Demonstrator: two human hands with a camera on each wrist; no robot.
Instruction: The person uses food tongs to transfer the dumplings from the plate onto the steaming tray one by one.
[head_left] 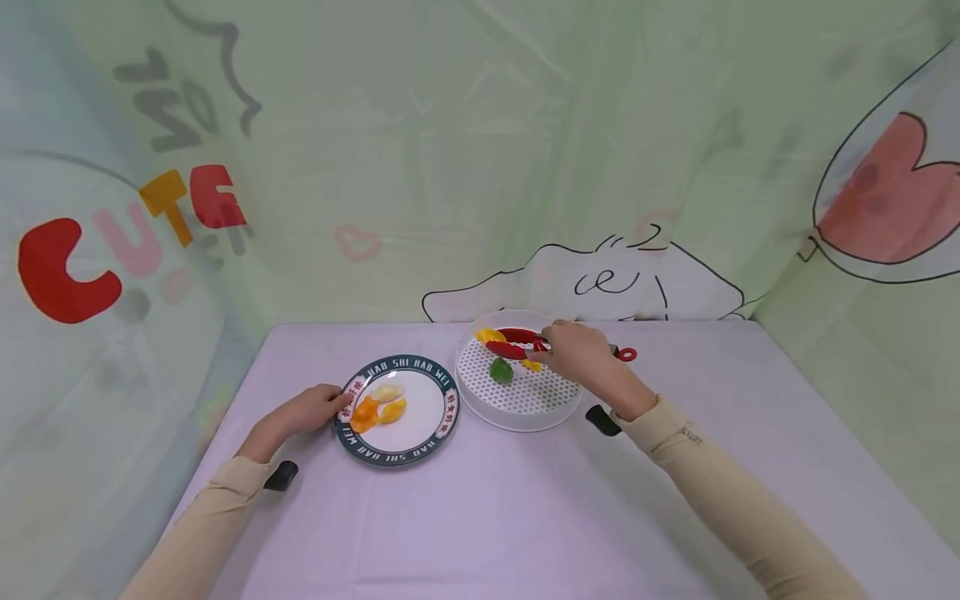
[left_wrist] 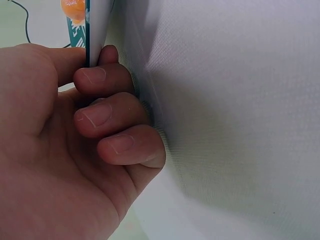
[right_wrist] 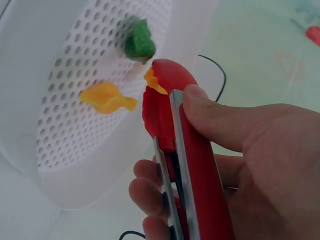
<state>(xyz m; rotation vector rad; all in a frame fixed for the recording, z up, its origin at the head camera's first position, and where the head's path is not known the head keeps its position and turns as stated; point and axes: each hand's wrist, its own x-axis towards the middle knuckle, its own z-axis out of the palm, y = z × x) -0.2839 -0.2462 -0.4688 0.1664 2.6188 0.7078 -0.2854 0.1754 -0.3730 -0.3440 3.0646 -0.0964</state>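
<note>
Right hand (head_left: 583, 354) has its grip curled round red tongs (head_left: 508, 350), long axis roughly left-right over the basket (head_left: 517, 402), a yellow piece (head_left: 489, 334) at the tips. Plate (head_left: 420, 408) lies left of the tips and nearer the person, left hand (head_left: 309, 410) pinching its left edge. Tongs mostly cover the piece in right wrist view; can't tell how firmly it's clamped.

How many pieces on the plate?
3 visible on the plate: a pale piece at the back, an orange piece front left, a yellow piece front right. Overlap could hide more.
</note>
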